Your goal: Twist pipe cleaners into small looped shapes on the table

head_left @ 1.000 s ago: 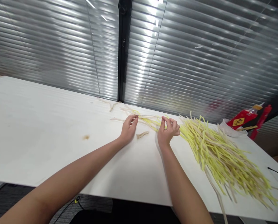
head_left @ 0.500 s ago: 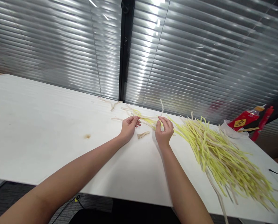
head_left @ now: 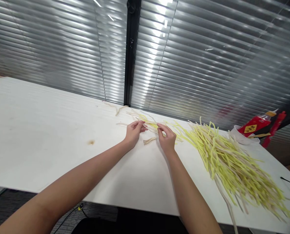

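My left hand (head_left: 134, 132) is closed in a pinch on a beige pipe cleaner (head_left: 151, 123), whose thin fuzzy length runs across to the right. At the other end of it, my right hand (head_left: 167, 138) has thumb and forefinger pressed together. Both hands hover just above the white table. Beneath and behind them lie loose yellow pipe cleaners (head_left: 145, 117) and more beige ones. Just in front, between the hands, rests a short twisted beige piece (head_left: 149, 141). My fingertips partly hide the strand's ends.
A large heap of yellow and beige pipe cleaners (head_left: 222, 156) covers the table's right side. Behind it, a clear plastic tub (head_left: 242, 138) holds a red bottle (head_left: 254, 126). Slatted blinds (head_left: 62, 48) line the far edge. A brown stain (head_left: 90, 142) marks the white table (head_left: 49, 139).
My right hand has moved left, closer to my left hand. The pale strand end that stuck up above it has swung down to the left. My left hand has hardly moved.
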### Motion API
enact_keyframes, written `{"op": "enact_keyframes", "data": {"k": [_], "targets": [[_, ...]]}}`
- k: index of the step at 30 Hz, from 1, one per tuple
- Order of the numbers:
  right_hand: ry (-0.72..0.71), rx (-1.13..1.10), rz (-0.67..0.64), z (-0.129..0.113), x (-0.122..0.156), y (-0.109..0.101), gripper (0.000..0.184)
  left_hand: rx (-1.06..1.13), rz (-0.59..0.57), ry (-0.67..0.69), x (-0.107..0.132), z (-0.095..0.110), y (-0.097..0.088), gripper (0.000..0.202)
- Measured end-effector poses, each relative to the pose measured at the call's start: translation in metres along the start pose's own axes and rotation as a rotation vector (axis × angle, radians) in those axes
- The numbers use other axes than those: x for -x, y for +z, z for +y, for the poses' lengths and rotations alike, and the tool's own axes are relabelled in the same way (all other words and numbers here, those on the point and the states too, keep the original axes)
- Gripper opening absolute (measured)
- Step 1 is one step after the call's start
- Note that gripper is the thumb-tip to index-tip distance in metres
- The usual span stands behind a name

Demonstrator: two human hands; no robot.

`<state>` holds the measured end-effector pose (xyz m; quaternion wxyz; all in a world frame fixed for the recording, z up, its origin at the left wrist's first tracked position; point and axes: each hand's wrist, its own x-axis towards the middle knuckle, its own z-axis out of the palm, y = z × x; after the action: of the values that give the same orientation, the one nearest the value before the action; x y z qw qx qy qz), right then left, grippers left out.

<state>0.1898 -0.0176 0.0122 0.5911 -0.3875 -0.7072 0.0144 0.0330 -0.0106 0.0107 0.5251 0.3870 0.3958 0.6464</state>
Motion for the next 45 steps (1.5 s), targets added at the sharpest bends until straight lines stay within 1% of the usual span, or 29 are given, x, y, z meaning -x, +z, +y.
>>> {"op": "enact_keyframes", "data": {"k": [6,8,12,15,18,21,23,25,29,32,33,34,36,38,39,42,45], "targets": [[-0.019,0.052,-0.122,0.001,0.0,-0.001,0.027,0.014,-0.01,-0.023,0.0,0.003,0.001,0.036],[-0.014,0.07,-0.143,0.001,0.0,-0.001,0.027,0.012,-0.012,-0.02,0.001,0.003,0.001,0.036],[-0.031,0.023,-0.119,0.002,0.001,0.0,0.027,0.02,-0.019,0.003,0.0,0.003,0.0,0.036],[0.008,0.035,-0.091,0.002,0.001,0.001,0.027,0.047,-0.019,0.009,0.001,0.004,0.001,0.034],[0.08,0.055,-0.055,0.0,0.0,0.001,0.027,0.078,-0.028,-0.024,0.004,0.008,0.005,0.032],[0.182,0.051,0.002,-0.004,-0.002,0.0,0.024,0.138,-0.065,-0.071,0.01,0.016,0.009,0.032],[0.281,0.005,0.034,-0.007,-0.004,0.001,0.022,0.178,-0.094,-0.079,0.015,0.022,0.011,0.031],[0.387,-0.087,0.048,-0.011,-0.005,0.002,0.02,0.182,-0.125,-0.057,0.018,0.027,0.012,0.031],[0.571,-0.336,0.006,-0.02,-0.003,0.009,0.018,0.073,-0.192,0.004,0.023,0.03,0.012,0.036],[0.638,-0.444,-0.117,-0.029,-0.001,0.013,0.021,0.03,-0.208,0.021,0.024,0.032,0.013,0.03],[0.63,-0.436,-0.147,-0.032,0.0,0.013,0.023,0.014,-0.208,0.036,0.025,0.033,0.013,0.028],[0.605,-0.396,-0.148,-0.034,0.0,0.012,0.026,-0.017,-0.21,0.061,0.026,0.035,0.013,0.027],[0.509,-0.229,-0.072,-0.036,0.0,0.009,0.037,-0.119,-0.214,0.13,0.027,0.038,0.013,0.026],[0.367,-0.031,0.032,-0.037,-0.001,0.004,0.049,-0.257,-0.23,0.214,0.028,0.04,0.011,0.025],[0.293,0.052,0.066,-0.037,-0.003,0.001,0.052,-0.326,-0.242,0.253,0.029,0.04,0.01,0.025],[0.088,0.224,0.115,-0.035,-0.007,-0.007,0.048,-0.501,-0.266,0.342,0.03,0.036,0.006,0.024],[-0.053,0.347,0.11,-0.033,-0.008,-0.012,0.043,-0.596,-0.27,0.394,0.031,0.03,0.005,0.023]]}}
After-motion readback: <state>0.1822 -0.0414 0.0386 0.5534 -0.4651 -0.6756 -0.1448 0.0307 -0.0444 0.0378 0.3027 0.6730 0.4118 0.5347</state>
